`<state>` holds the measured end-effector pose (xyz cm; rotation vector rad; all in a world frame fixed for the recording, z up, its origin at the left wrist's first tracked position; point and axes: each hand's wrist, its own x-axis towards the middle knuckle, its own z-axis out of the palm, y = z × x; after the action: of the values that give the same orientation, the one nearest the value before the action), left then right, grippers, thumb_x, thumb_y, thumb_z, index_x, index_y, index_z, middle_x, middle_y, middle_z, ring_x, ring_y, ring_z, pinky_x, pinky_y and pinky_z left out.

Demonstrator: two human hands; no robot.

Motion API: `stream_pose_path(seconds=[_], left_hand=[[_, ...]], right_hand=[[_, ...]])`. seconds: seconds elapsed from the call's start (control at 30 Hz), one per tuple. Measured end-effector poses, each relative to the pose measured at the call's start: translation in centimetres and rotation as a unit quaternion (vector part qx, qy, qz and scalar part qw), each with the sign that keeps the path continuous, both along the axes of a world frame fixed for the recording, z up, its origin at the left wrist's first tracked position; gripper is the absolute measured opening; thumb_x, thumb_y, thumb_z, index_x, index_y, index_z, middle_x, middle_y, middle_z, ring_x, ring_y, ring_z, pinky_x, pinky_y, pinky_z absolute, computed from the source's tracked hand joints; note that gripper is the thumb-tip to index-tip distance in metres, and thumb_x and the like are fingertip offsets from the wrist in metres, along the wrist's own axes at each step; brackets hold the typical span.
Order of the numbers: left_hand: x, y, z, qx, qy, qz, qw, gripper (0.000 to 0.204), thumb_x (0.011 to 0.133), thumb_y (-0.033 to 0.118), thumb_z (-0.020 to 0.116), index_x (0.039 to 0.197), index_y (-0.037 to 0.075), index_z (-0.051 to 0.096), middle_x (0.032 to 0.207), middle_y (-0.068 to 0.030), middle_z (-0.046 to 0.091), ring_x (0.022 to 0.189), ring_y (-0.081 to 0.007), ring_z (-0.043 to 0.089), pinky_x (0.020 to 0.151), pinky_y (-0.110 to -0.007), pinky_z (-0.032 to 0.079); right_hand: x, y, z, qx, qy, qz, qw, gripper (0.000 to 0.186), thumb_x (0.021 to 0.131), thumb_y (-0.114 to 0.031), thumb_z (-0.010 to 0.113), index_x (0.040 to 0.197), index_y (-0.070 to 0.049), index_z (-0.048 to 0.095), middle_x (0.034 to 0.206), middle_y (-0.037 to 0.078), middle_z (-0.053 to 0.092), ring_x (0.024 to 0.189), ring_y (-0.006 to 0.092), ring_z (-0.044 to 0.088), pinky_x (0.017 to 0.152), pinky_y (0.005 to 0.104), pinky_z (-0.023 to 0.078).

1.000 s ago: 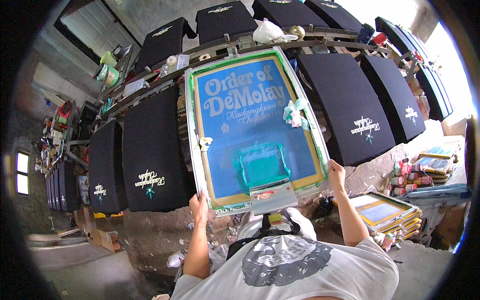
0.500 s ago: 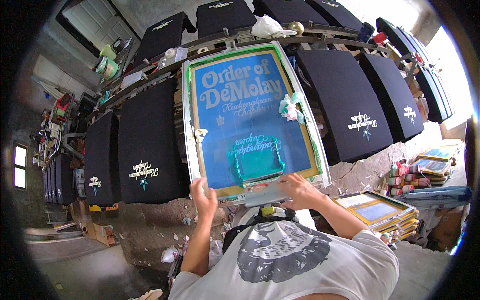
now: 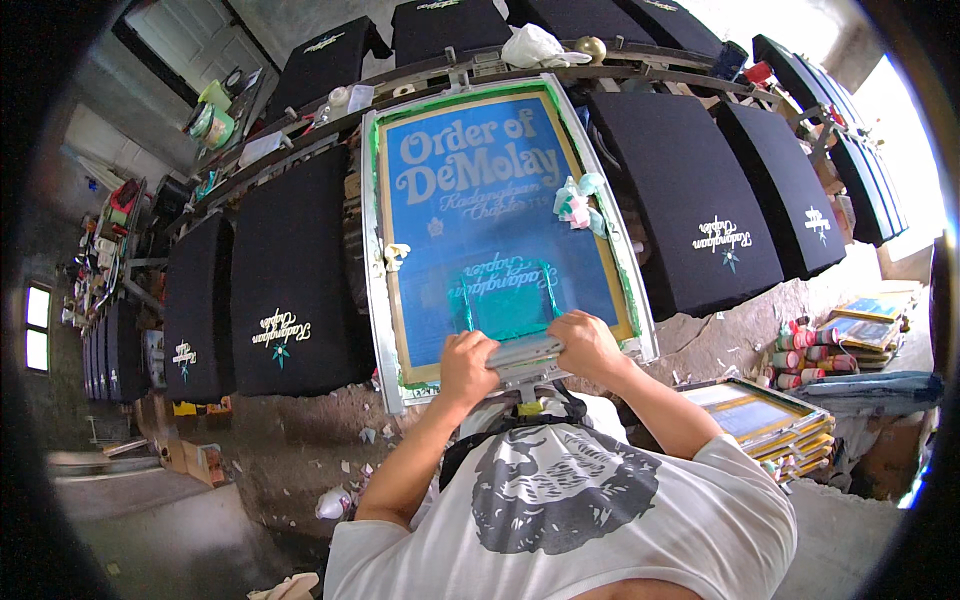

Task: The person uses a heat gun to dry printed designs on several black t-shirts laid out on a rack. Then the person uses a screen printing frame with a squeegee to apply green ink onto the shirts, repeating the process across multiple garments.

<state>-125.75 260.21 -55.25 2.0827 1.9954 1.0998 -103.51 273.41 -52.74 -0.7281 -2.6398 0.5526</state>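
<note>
A screen-printing frame with blue mesh, pale lettering and a metal rim lies in front of me, over a platen. Near its lower end, both my hands grip a squeegee. My left hand is closed round its left end, and my right hand holds its right end. Just beyond the squeegee, a patch of wet green ink spreads across the mesh, with thicker streaks at its two sides. The blade's lower edge is hidden from me. Crumpled tape sticks to the frame's right side.
Black shirts on platens stand to the left and right, with small white and teal prints. A far row of black shirts lies beyond a rail. Stacked screens sit at lower right, near ink containers.
My left hand has left the frame's lower-left edge and taken hold of the squeegee. My right hand has firmed its grip. The green ink now covers a filled patch.
</note>
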Motion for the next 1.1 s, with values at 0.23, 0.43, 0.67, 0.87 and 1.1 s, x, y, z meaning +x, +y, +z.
stream_pose_path(seconds=[0.23,0.43,0.67,0.87,1.1], left_hand=[[1.7,-2.3,-2.7,0.053,0.05,-0.049,0.996,0.033,0.055,0.012,0.072,0.087,0.006,0.065,0.087,-0.0051,0.056,0.083,-0.0261,0.058,0.077,-0.043,0.042],[-2.4,4.0,-3.3,0.109,0.063,0.004,0.992,0.027,0.058,0.001,0.07,0.084,0.008,0.066,0.087,-0.0049,0.06,0.084,-0.0275,0.061,0.077,-0.043,0.043],[-5.5,8.4,-1.3,0.112,0.038,0.048,0.992,0.027,0.06,-0.003,0.065,0.085,0.007,0.071,0.084,-0.0089,0.066,0.081,-0.0342,0.064,0.073,-0.046,0.047],[-2.2,1.7,-4.4,0.085,0.025,0.007,0.996,0.024,0.06,0.005,0.068,0.085,0.007,0.07,0.081,-0.0113,0.061,0.079,-0.0354,0.062,0.071,-0.048,0.047],[-4.3,6.0,-3.6,0.115,0.017,0.006,0.993,0.026,0.058,0.004,0.068,0.084,0.008,0.068,0.082,-0.0092,0.062,0.077,-0.0344,0.062,0.073,-0.047,0.046]], right_hand=[[1.8,-1.7,-2.5,0.078,0.064,0.049,0.994,0.032,0.06,-0.002,0.073,0.092,-0.002,0.066,0.102,0.012,0.068,0.101,0.0333,0.065,0.088,0.0442,0.055],[-2.5,4.4,-4.5,0.11,0.037,0.033,0.993,0.043,0.059,-0.003,0.075,0.102,-0.001,0.069,0.108,0.015,0.069,0.103,0.0356,0.066,0.092,0.0446,0.055],[-6.3,7.5,0.4,0.052,0.026,-0.029,0.998,0.026,0.066,0.002,0.068,0.092,-0.002,0.073,0.095,0.018,0.071,0.096,0.0393,0.068,0.087,0.0483,0.055],[-2.4,2.1,-3.2,0.003,-0.02,-0.015,1.0,0.028,0.066,0.002,0.07,0.093,-0.004,0.074,0.097,0.018,0.072,0.098,0.0388,0.069,0.087,0.0488,0.056],[-4.1,5.6,-0.3,0.013,-0.03,-0.039,0.999,0.016,0.068,0.0,0.067,0.082,-0.004,0.072,0.094,0.019,0.072,0.09,0.0403,0.071,0.081,0.0483,0.059]])
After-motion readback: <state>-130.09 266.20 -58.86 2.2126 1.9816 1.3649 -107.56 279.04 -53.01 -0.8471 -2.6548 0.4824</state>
